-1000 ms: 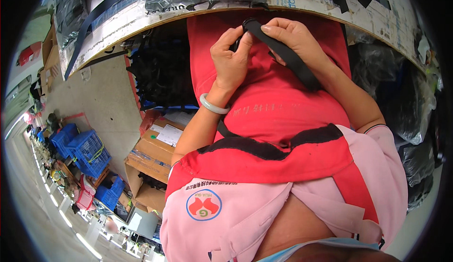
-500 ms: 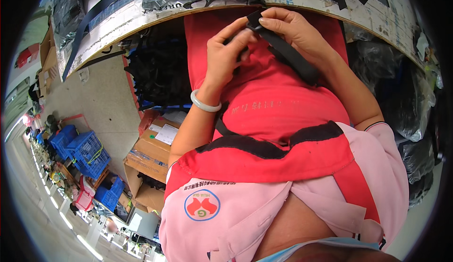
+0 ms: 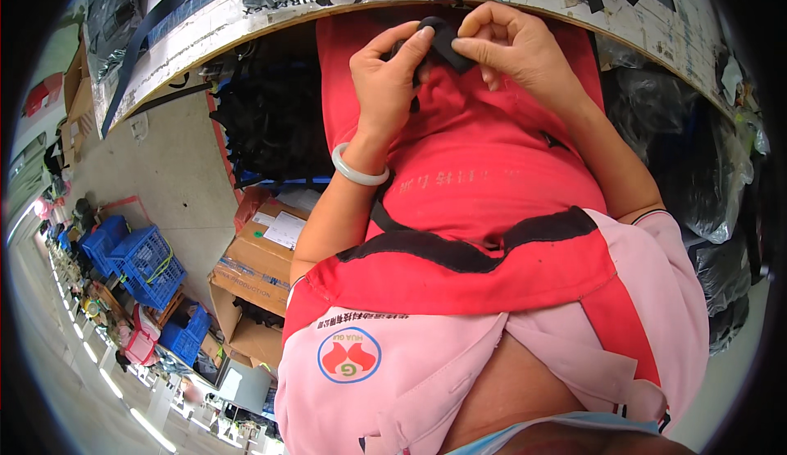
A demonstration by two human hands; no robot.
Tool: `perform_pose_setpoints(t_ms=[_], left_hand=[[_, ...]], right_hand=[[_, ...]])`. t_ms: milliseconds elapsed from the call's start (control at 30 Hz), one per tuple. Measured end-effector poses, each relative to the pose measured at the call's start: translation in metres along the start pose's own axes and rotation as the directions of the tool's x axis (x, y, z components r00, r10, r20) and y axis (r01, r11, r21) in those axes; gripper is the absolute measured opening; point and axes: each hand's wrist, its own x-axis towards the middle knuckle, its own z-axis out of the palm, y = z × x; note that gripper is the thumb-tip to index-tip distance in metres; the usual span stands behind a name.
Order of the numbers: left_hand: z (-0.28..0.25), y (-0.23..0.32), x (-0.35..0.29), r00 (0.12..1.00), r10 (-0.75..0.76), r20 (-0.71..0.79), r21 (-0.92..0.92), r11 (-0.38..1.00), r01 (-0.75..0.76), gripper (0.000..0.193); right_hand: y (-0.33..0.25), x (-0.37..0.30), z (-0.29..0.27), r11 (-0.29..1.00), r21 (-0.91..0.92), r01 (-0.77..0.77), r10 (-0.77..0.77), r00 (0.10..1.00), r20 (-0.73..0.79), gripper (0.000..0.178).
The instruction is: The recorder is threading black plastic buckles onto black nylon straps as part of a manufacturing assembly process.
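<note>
Two hands meet at the upper centre of the frame, the left hand point(image 3: 385, 70) and right hand point(image 3: 512, 45) both pinching a short black strap point(image 3: 443, 41) whose long axis slants down to the right, fingers curled, forearms reaching upward over the red apron point(image 3: 484, 176).

Head camera, single fisheye view
Worn on the head, facing steeply down the chest; close to both hands point(image 3: 459, 61) at the workbench point(image 3: 246, 20) edge; floor at left rim.
</note>
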Motion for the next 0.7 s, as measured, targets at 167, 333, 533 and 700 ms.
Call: perform_pose_setpoints(t_ms=[167, 333, 533, 700], left_hand=[[0.001, -0.009, -0.002, 0.997, 0.082, -0.015, 0.058, 0.995, -0.081, 0.017], [0.001, -0.008, -0.001, 0.994, 0.113, -0.005, 0.09, 0.99, -0.113, 0.016], [-0.004, -0.014, -0.001, 0.977, 0.195, 0.091, 0.119, 0.972, -0.205, 0.017], [-0.013, 0.003, -0.015, 0.995, 0.035, 0.096, 0.088, 0.995, -0.044, 0.014]], right_hand=[[0.012, 0.0, -0.001, 0.996, 0.006, -0.093, 0.093, 0.995, 0.036, 0.024], [0.012, 0.004, 0.001, 0.997, -0.025, -0.066, 0.066, 0.998, 0.008, 0.023], [0.021, 0.013, -0.003, 0.968, 0.198, -0.156, 0.145, 0.987, 0.07, 0.019], [0.036, 0.023, -0.009, 0.85, 0.356, -0.388, 0.243, 0.889, 0.387, 0.019]])
